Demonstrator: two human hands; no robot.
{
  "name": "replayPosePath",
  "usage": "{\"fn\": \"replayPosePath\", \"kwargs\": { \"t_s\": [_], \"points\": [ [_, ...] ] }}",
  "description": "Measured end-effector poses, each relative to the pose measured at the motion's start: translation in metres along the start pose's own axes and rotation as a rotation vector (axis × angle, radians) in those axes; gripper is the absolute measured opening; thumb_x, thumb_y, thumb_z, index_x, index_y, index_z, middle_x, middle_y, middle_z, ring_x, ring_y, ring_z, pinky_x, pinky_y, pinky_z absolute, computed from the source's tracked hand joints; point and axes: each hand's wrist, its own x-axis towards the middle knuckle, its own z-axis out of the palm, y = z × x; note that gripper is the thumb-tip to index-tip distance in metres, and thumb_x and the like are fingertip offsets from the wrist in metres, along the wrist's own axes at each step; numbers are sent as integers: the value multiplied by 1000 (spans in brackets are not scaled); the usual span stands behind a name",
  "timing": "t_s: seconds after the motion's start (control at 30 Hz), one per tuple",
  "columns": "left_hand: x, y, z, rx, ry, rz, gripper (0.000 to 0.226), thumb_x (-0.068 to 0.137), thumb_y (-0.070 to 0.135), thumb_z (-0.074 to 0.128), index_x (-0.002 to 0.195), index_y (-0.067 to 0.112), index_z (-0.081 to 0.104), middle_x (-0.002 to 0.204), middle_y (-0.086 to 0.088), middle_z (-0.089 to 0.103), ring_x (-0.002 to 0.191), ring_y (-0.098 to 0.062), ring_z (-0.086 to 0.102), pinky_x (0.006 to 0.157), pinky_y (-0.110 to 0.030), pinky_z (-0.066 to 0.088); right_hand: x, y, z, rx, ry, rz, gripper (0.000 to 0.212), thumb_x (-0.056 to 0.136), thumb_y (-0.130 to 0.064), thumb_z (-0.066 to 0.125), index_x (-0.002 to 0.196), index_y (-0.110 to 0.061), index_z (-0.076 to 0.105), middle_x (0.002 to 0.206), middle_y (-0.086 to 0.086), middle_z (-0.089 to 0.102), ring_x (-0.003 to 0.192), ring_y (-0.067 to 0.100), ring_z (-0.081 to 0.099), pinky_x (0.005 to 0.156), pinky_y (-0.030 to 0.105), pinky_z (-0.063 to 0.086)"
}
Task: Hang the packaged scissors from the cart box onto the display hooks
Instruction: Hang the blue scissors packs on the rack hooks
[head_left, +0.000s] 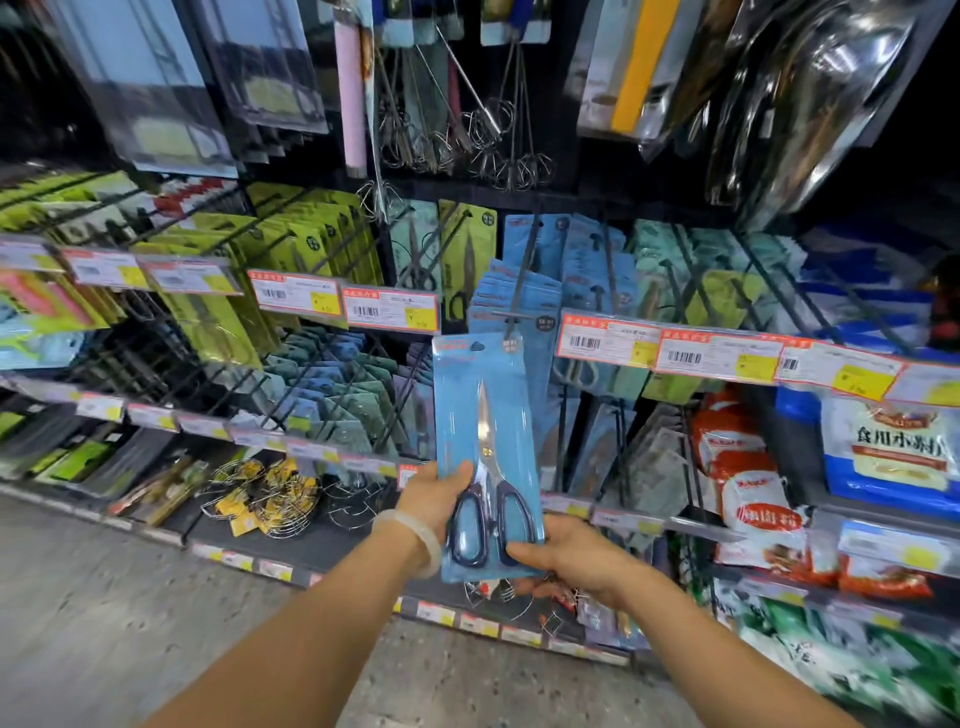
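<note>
I hold one packaged pair of scissors upright in front of the shelves: a light blue card with dark blue handles at the bottom. My left hand grips its lower left edge, thumb on the front. My right hand holds its bottom right corner from below. The card's hang hole is just below the tip of a black display hook, which carries several matching blue packs behind. The cart box is out of view.
Rows of hooks with green and teal packaged tools fill the shelves to the left. Price tags line the rails. Whisks hang above. Bagged foods sit at the right. Wire racks lie low down; grey floor is at the left.
</note>
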Motion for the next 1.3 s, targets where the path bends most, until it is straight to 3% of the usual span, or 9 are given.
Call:
{"fn": "replayPosePath", "kwargs": {
  "t_s": [0.1,0.3,0.47,0.53,0.67,0.77,0.87,1.1,1.3],
  "points": [
    [-7,-2,6,-37,28,14,22,92,12,57,111,2,59,106,-19,68,94,-33,67,87,-48,53,-2,5,-3,-23,62,-37,15,87,-12,65,92,-25,66,95,-3,71,83,12,67,77,25,55],
    [-7,-16,2,0,105,21,28,86,21,65,109,5,63,105,-17,71,97,-34,68,93,-52,50,-12,10,0,-54,-18,-12,12,91,-21,60,101,-28,60,99,0,70,66,9,70,58,19,55],
    [-9,-29,-6,-1,105,63,15,81,27,68,94,18,67,104,-12,72,97,-33,68,94,-51,50,-13,1,-2,-123,-10,-126,29,85,-13,67,112,-20,58,110,1,68,97,14,65,93,31,53],
    [-15,-30,-8,20,88,68,10,87,22,65,95,17,67,103,-15,72,96,-35,69,92,-53,51,-11,-8,-2,-99,83,-193,28,86,-18,66,113,-17,57,113,3,67,103,17,64,97,33,51],
    [-24,-32,-8,106,29,108,24,79,30,70,96,12,70,98,-18,73,95,-38,69,88,-55,52,-10,-24,1,65,267,-313,12,91,-11,58,100,-18,55,97,0,66,85,13,64,70,18,55],
    [-31,-21,-5,169,25,129,12,88,20,65,93,11,69,98,-16,73,96,-35,68,89,-48,54,-8,-26,4,67,334,-346,12,91,-8,57,96,-19,56,102,7,67,90,23,65,72,26,56],
    [-31,-7,-3,235,13,163,14,90,17,61,102,10,65,102,-13,71,93,-28,67,87,-40,55,-7,-31,3,79,382,-352,9,91,-9,57,95,-18,56,98,6,66,85,20,64,65,21,53],
    [-10,19,1,341,42,222,10,91,21,57,99,16,59,106,-13,67,99,-30,64,92,-47,51,11,-57,3,53,475,-345,6,91,-11,59,94,-17,59,101,15,67,93,28,65,87,45,54],
    [13,28,1,462,8,188,28,94,21,55,118,7,58,110,-7,65,100,-24,60,91,-31,47,30,-59,3,18,561,-266,9,91,-12,57,88,-20,55,105,17,67,94,30,65,89,48,53]
  ]
}}
